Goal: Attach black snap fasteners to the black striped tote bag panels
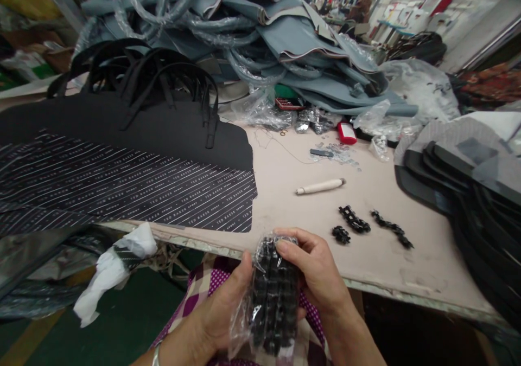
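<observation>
A clear plastic bag of small black parts (pixel 273 295), packed in rows, is held upright between both hands just in front of the table edge. My left hand (pixel 223 306) wraps the bag's left side, with the thumb up near its top corner. My right hand (pixel 315 268) grips the upper right, its thumb pressed on the top of the plastic. On the table to the right lie short strips of similar black parts (pixel 354 219), a smaller black cluster (pixel 341 235) and another black strip (pixel 391 228). A white pen-like tool (pixel 320 186) lies behind them.
Black bag panels with striped lettering and handles (pixel 183 192) cover the table's left. Blue-grey bag pieces (pixel 301 40) are heaped at the back. A red-and-white box (pixel 347 132) stands near scattered small clear pieces (pixel 342 154). Stacked black panels (pixel 468 203) fill the right side.
</observation>
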